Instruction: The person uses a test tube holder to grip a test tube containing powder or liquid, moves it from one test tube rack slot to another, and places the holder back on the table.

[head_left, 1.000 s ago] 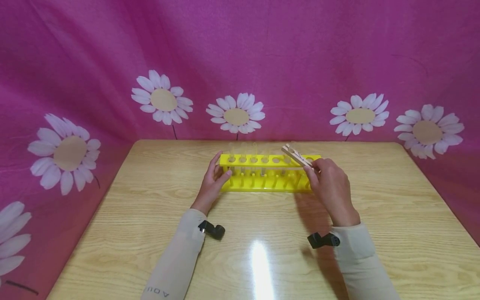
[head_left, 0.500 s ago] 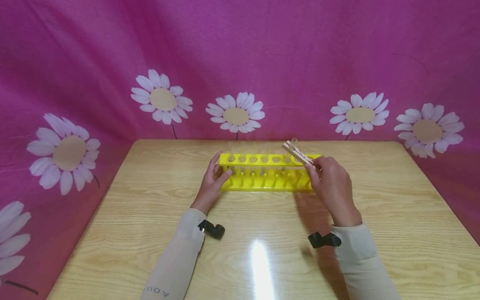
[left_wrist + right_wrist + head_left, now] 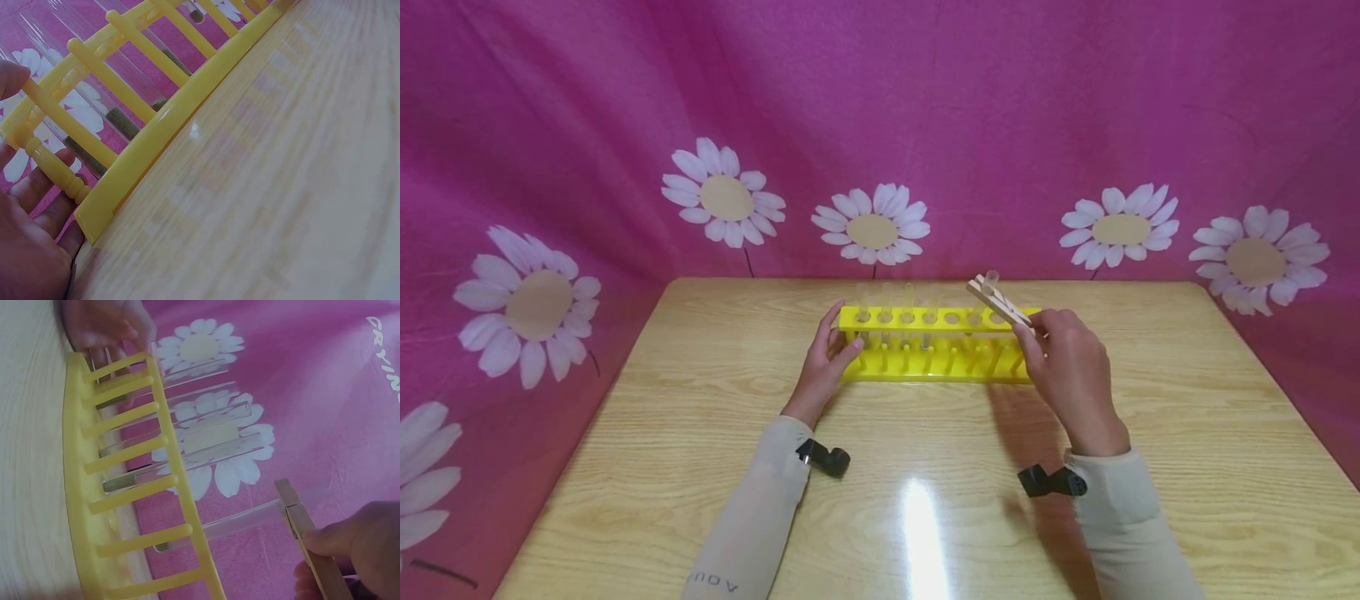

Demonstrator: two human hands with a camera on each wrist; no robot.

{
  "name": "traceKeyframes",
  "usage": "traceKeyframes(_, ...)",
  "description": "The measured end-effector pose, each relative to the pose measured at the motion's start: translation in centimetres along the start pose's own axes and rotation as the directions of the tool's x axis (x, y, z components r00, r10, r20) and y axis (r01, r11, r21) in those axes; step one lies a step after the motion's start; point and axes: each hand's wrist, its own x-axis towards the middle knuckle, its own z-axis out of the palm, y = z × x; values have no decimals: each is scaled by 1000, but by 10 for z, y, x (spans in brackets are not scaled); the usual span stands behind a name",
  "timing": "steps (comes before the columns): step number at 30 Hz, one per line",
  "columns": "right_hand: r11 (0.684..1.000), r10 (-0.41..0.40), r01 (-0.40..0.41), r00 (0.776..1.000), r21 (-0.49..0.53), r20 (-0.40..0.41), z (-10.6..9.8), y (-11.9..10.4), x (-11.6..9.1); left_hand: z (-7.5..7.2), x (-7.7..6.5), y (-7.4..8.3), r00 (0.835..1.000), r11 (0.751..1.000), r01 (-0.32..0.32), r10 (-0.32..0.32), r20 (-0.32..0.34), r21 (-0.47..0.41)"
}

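Observation:
A yellow test tube rack [image 3: 940,328] stands on the table. My left hand [image 3: 822,367] holds its left end, thumb in front and fingers behind in the left wrist view. My right hand [image 3: 1071,379] pinches a wooden test tube clamp [image 3: 998,303] at its near end, above the rack's right part. The clamp's far end grips a clear test tube [image 3: 247,520] near its top. That tube's dark-tipped lower end is still within the rack in the right wrist view. Several other clear tubes [image 3: 194,462] stand in the rack's left part, with dark greenish matter at their bottoms.
The wooden table [image 3: 865,517] carries a bright light reflection in front of the rack. A magenta curtain [image 3: 992,125] with white flowers hangs behind and at the sides. Each sleeve bears a small black camera mount, such as the right one [image 3: 1051,481].
My right hand has moved slightly up and to the right with the clamp, and the gripped tube has risen with it. My left hand and the rack have stayed in place.

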Motion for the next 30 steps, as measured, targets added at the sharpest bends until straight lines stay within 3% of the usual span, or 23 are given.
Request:
traceKeyframes(9, 1000, -2, 2, 1000, 2, -23, -4, -2, 0, 1, -2, -1, 999, 999, -53, 53, -12, -4)
traceKeyframes(16, 1000, -9, 9, 999, 14, -43, -7, -4, -1, 0, -3, 0, 999, 998, -55, 55, -2, -7)
traceKeyframes(23, 1000, -9, 9, 998, 8, -54, -9, -5, -1, 1, -18, 29, 999, 1000, -28, 28, 40, -2)
traceKeyframes(30, 1000, 1, 0, 998, 17, -62, -12, -7, -1, 1, -18, 30, 999, 1000, -24, 24, 36, 2)
